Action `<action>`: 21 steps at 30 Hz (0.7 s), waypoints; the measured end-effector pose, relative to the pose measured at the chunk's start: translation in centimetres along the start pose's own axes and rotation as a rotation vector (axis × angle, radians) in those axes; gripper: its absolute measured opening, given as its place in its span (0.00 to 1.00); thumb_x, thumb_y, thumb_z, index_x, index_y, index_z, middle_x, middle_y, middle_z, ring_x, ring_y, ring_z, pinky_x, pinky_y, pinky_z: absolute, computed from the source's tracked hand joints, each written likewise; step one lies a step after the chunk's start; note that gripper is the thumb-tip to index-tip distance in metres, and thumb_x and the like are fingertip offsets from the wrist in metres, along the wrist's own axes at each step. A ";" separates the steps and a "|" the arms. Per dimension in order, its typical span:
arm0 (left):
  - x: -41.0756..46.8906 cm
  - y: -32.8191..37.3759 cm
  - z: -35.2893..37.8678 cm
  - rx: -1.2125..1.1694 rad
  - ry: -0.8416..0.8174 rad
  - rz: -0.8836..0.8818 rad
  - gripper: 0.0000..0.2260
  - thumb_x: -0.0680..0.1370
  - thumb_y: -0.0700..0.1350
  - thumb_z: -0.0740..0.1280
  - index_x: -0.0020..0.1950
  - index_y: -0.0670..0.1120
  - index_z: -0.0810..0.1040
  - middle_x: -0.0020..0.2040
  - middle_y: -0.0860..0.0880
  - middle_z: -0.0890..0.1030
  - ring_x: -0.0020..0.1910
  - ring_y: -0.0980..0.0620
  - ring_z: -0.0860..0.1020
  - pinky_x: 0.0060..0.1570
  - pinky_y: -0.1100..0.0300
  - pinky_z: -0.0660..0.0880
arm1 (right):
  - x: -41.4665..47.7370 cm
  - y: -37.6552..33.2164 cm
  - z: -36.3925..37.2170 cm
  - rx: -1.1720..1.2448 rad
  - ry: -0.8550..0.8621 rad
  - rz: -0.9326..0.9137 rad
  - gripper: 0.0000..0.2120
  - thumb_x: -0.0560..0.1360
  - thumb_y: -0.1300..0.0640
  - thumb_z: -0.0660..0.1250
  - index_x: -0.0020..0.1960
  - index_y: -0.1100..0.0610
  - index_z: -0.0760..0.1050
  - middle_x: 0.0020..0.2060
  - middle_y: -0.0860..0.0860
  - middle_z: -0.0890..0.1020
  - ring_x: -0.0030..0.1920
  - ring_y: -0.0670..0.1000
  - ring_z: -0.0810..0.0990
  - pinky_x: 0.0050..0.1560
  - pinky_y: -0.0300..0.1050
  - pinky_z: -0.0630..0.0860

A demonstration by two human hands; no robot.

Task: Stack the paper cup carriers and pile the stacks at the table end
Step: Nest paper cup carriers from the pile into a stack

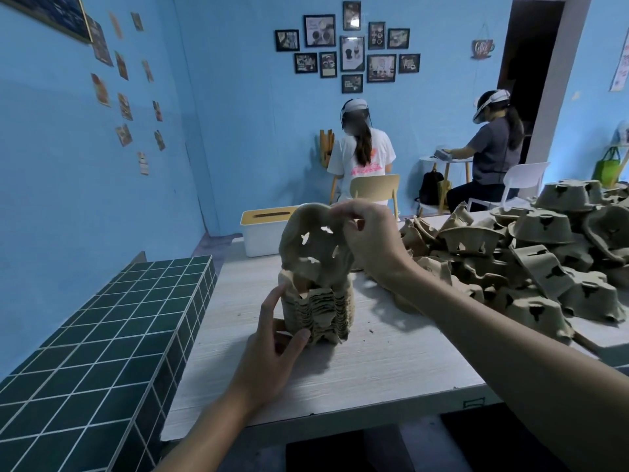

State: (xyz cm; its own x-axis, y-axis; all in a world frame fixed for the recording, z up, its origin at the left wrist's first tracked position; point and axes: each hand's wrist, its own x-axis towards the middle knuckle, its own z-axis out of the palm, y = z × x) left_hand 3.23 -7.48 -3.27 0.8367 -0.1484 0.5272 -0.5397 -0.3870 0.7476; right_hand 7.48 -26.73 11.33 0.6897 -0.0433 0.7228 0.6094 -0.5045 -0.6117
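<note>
Café-themed workroom: framed coffee prints (347, 46) on blue wall (238, 97) (cup-shaped sign (482, 48) right of them), heaped cup carriers (544, 253) below-right.

Tan carriers (541, 264), green-tiled counter (102, 335)
</note>
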 end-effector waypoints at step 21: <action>0.1 0.2 0.1 0.007 0.008 -0.040 0.39 0.79 0.49 0.70 0.68 0.81 0.45 0.46 0.56 0.85 0.44 0.54 0.84 0.51 0.52 0.80 | 0.1 1.2 1.7 -0.079 -0.189 0.281 0.17 0.76 0.69 0.58 0.56 0.58 0.82 0.42 0.54 0.82 0.32 0.41 0.72 0.30 0.31 0.66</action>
State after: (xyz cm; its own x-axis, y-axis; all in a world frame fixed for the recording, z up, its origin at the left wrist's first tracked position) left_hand 3.19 -7.65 -3.06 0.8566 -0.1256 0.5005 -0.5056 -0.3986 0.7652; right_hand 8.89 -25.87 10.12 0.8911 -0.0330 0.4526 0.3584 -0.5607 -0.7464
